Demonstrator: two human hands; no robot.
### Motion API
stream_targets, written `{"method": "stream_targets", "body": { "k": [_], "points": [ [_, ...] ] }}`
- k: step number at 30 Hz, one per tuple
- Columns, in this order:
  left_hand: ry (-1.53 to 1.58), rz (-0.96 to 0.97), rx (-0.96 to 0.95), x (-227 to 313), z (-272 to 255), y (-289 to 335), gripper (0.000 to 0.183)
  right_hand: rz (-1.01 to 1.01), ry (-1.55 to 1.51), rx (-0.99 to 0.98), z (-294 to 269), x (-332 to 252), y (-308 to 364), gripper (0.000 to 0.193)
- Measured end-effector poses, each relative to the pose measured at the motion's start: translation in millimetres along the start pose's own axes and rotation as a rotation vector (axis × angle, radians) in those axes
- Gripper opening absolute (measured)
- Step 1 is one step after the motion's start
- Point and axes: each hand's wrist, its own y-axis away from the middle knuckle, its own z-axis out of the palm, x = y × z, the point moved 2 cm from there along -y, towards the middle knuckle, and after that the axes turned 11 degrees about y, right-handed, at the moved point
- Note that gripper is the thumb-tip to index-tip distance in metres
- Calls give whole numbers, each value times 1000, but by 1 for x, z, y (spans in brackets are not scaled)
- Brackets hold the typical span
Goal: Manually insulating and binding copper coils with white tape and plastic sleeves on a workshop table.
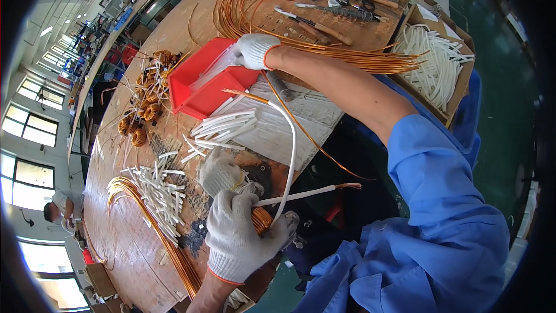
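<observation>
My left hand (pixel 238 235), in a white knitted glove, is closed around a copper-wound coil (pixel 262 219). Two leads in white sleeving (pixel 291 139) rise from the coil, their bare copper ends showing; one curves up toward the bin, the other points right. My right hand (pixel 258 51), also gloved, reaches into a red plastic bin (pixel 200 101) at its far right edge. Its fingertips are hidden against clear plastic film (pixel 217 69) inside the bin. Beside my left hand, a crumpled white fabric bundle (pixel 219 174) sits against a dark metal fixture (pixel 258 178).
White sleeve pieces lie in piles (pixel 159 197) and beside the bin (pixel 226 127). Finished-looking coils (pixel 147 104) cluster on the left. Copper wire bundles (pixel 168 249) cross the table (pixel 116 243). Hand tools (pixel 324 29) lie at the back; a carton of white tubes (pixel 431 61) stands right.
</observation>
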Motion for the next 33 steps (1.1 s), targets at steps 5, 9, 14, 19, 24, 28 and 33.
{"method": "stream_targets", "body": {
  "k": [5, 9, 14, 19, 24, 28, 33],
  "points": [
    [20, 45, 19, 1, 4, -4, 41, 70, 27, -1, 12, 16, -3, 22],
    [22, 66, 50, -2, 3, 1, 42, 69, -14, 10, -6, 4, 10, 23],
    [-7, 97, 81, 0, 1, 3, 42, 50, 105, -132, -22, -8, 4, 30],
    [20, 81, 70, 0, 4, 1, 41, 3, 90, 51, -28, 3, 23, 26],
    [19, 91, 81, -6, 6, 5, 40, 204, -215, 186, -66, -5, 88, 29],
    [8, 115, 97, -2, 6, 4, 40, 140, -251, 339, -92, -26, 173, 13],
    [14, 158, 104, 1, 7, 1, 41, -159, -159, 479, -141, -111, 312, 19]
  ]
}}
